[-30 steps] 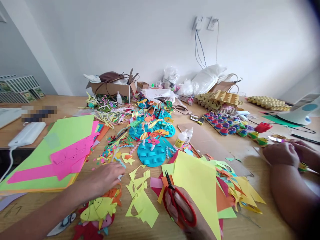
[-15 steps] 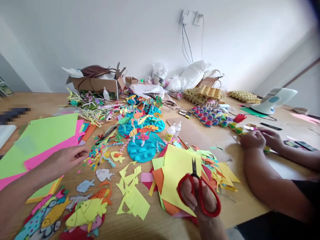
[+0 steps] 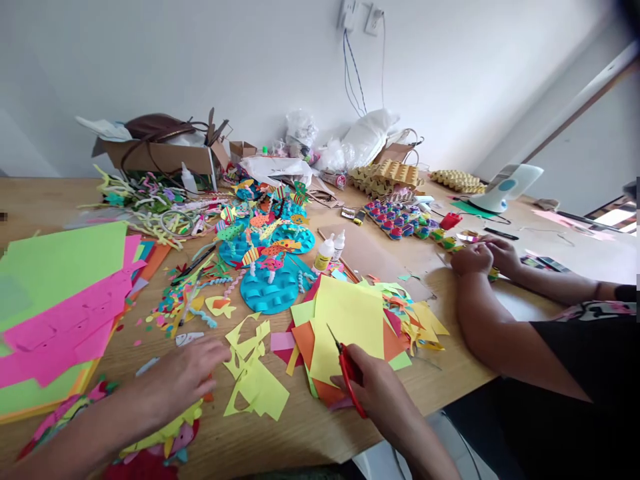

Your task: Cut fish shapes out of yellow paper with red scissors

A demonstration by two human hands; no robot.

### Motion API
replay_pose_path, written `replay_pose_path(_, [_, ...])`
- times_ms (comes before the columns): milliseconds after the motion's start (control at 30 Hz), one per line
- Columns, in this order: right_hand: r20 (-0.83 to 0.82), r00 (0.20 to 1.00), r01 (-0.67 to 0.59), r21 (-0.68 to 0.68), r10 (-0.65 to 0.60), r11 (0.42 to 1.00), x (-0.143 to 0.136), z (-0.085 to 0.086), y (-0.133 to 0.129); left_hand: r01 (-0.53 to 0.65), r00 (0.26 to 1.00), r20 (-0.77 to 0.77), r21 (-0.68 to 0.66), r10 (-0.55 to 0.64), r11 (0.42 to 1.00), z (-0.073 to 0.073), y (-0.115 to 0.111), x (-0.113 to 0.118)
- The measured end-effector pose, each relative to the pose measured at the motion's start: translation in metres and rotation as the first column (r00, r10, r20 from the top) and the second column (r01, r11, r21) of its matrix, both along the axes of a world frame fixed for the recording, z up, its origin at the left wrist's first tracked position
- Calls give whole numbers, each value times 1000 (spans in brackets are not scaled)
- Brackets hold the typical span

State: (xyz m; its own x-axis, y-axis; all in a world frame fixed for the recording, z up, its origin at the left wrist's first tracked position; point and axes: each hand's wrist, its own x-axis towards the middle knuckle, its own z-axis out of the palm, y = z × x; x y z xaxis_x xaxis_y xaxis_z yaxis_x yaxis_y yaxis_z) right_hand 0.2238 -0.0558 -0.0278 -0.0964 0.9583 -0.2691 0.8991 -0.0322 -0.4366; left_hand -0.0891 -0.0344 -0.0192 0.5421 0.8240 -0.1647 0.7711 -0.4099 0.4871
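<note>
My right hand is closed round the red handles of a pair of scissors. The blades point up and left over a yellow paper sheet, which tops a stack of coloured paper. My left hand holds nothing; its fingers stretch to the right, apart, near the cut yellow paper scraps. Below the left forearm lies a pile of paper fish, partly hidden by it. A small white fish cutout shows just above the hand.
Blue round bases with paper fish stand mid-table, beside glue bottles. Green and pink sheets lie at left. A co-worker's hands handle a painted egg-carton piece at right. A cardboard box stands behind.
My left hand has moved right and nearer, from the pink sheets to the yellow scraps. My right hand has turned the scissors from upright to slanting left over the yellow sheet. The view has shifted right.
</note>
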Motion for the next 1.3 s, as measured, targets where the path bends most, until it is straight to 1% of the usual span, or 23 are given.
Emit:
replay_pose_path(67, [28, 997, -70, -6, 70, 998, -8, 4, -1, 60, 995, -72, -46, -63, 997, -9, -6, 6])
replay_pose_path(167, [10, 988, -157, 11, 157, 988, -21, 7, -1, 98, 987, -128, -26, -100, 995, -17, -12, 17])
replay_pose_path(267, [-29, 968, -248, 12, 249, 969, -34, 6, -3, 126, 986, -114, 24, -123, 992, -19, -15, 27])
replay_pose_path(400, [-50, 956, -290, 22, 290, 957, -50, 4, -4, 185, 979, -88, 20, -183, 982, -19, -17, 44])
replay_pose_path(600, [-88, 970, -226, 23, 227, 974, -53, -1, 1, 249, 959, -148, 44, -240, 968, -20, -15, 70])
replay_pose_path(700, [-147, 966, -213, 24, 214, 977, -50, -3, 0, 252, 964, -102, 63, -245, 966, -25, -10, 76])
replay_pose_path(767, [-220, 959, -179, 23, 180, 984, -47, -4, -1, 240, 969, -65, 60, -237, 969, -27, -6, 77])
replay_pose_path(833, [-303, 945, -121, 23, 123, 992, -44, -3, -1, 234, 972, -29, 55, -233, 971, -25, 2, 77])
replay_pose_path(867, [-346, 934, -87, 21, 89, 996, -43, -3, -1, 231, 973, -4, 57, -231, 971, -21, 6, 76])
replay_pose_path(933, [-440, 898, -25, 12, 28, 1000, -39, 0, 0, 236, 969, 62, 58, -239, 970, -8, 15, 71])
replay_pose_path(967, [-493, 870, 0, 3, 2, 1000, -38, 1, 1, 239, 965, 97, 63, -245, 969, -1, 20, 67])
replay_pose_path(1000, [-553, 833, 20, -10, -22, 1000, -37, 2, 2, 254, 952, 164, 53, -259, 966, 5, 24, 62])
replay_pose_path(1033, [-614, 788, 36, -31, -47, 999, -37, 3, 3, 259, 902, 358, -4, -240, 966, 11, 28, 57])
replay_pose_path(1067, [-670, 739, 48, -55, -72, 997, -37, 4, 4, 251, 832, 526, -72, -177, 965, 15, 31, 52])
replay_pose_path(1100, [-718, 689, 53, -80, -94, 995, -38, 4, 4, 247, 774, 625, -156, -98, 956, 17, 33, 47])
replay_pose_path(1133, [-757, 643, 51, -106, -114, 993, -39, 4, 4, 240, 727, 686, -219, -25, 946, 18, 35, 43])
replay_pose_path(1200, [-813, 565, 31, -147, -139, 989, -43, 4, 4, 220, 679, 729, -306, 80, 926, 17, 37, 38])
replay_pose_path(1267, [-865, 480, 9, -166, -150, 986, -49, 4, 4, 221, 655, 745, -347, 124, 911, 15, 37, 37])
replay_pose_path(1300, [-892, 425, 6, -167, -154, 986, -53, 4, 5, 234, 639, 758, -357, 133, 904, 15, 36, 38])
